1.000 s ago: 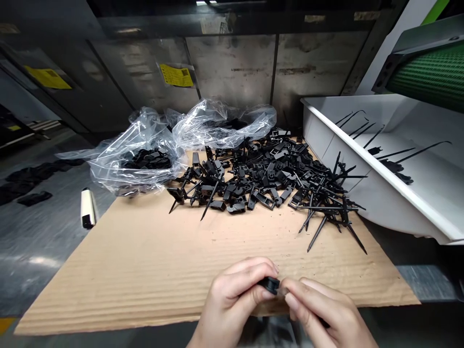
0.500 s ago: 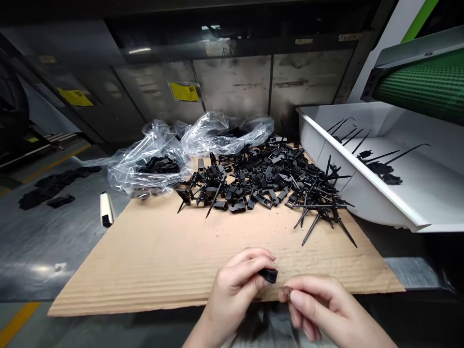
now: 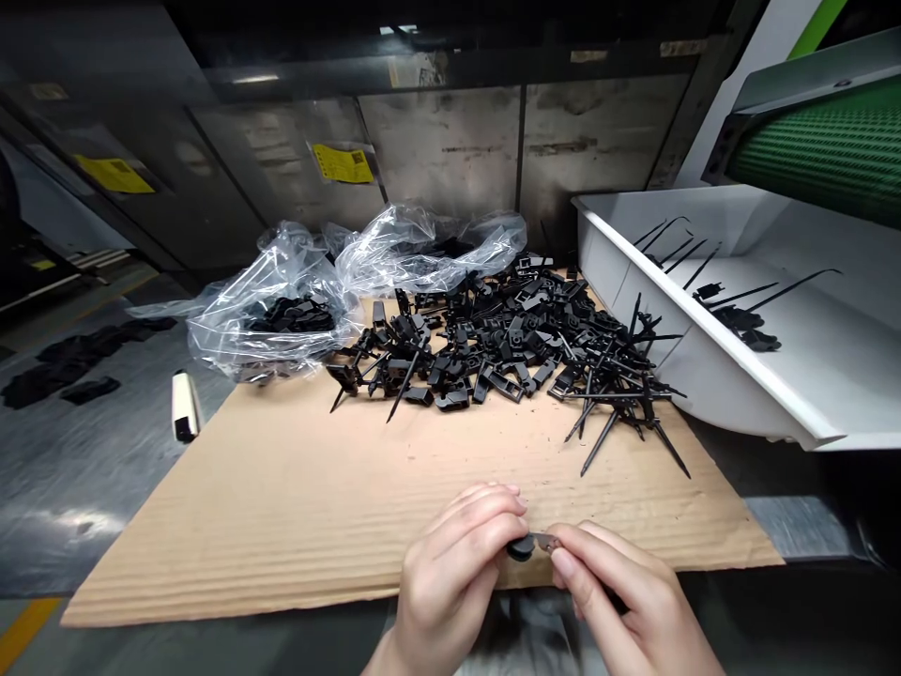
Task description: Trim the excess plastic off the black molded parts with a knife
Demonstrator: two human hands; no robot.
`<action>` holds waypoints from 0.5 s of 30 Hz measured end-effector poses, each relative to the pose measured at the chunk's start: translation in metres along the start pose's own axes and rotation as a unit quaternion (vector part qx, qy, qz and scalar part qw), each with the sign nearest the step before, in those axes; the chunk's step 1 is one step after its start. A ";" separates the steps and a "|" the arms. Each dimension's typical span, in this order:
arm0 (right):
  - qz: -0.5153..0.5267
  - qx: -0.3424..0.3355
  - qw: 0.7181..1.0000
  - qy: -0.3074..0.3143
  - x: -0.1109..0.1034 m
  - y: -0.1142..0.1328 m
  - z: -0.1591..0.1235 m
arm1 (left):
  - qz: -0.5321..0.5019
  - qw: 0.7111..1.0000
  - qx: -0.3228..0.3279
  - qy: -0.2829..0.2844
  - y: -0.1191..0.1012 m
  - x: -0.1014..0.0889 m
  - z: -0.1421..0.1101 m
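Two yellow labels, one (image 3: 343,163) beyond the far edge of the cardboard sheet (image 3: 282,507) and another (image 3: 114,174) beyond its far left corner, are fixed to dark metal panels (image 3: 443,141). Each carries small print and a dark square, but the writing is too small to read.

Above the near edge of the cardboard sheet, the left hand (image 3: 450,573) has its fingers curled together, pinching a small black part (image 3: 519,548). The right hand (image 3: 626,591), also above that edge, pinches a thin metal piece (image 3: 545,541) between thumb and forefinger, its tip meeting the black part. Half a second ago there was a clear gap between the black part and the right hand's fingers; now the metal piece bridges it.

The pile of black parts (image 3: 517,343) covers the far portion of the cardboard sheet, unchanged, and the clear plastic bags (image 3: 239,291) lie at its far left, as before. A white bin (image 3: 831,366) stands right of the sheet; a cream-and-black object (image 3: 184,402) rests left of it on the metal table (image 3: 84,469).
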State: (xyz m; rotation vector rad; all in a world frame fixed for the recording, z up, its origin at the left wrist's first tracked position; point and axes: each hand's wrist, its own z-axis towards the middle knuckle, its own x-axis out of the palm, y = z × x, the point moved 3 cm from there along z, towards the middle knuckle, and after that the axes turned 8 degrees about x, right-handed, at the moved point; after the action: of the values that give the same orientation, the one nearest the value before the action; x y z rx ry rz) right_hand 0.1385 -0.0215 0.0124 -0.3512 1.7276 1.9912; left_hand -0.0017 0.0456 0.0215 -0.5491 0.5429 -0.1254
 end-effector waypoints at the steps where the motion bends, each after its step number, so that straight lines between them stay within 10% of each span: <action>1: -0.001 0.004 1.000 0.002 0.000 0.000 0.000 | 0.000 1.000 0.001 0.001 0.000 0.000 0.000; 8: 0.001 0.063 0.997 0.042 -0.002 0.005 0.004 | -0.021 1.000 -0.013 -0.008 -0.004 -0.003 0.003; 15: 0.071 0.199 0.941 0.266 -0.009 0.003 0.007 | -0.082 0.995 -0.049 0.005 -0.003 -0.002 0.005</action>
State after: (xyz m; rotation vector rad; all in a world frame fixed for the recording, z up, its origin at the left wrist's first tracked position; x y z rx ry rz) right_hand 0.1456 -0.0165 0.0209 -0.6818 2.4976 1.6693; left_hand -0.0006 0.0463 0.0276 -0.6900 0.5144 -0.2584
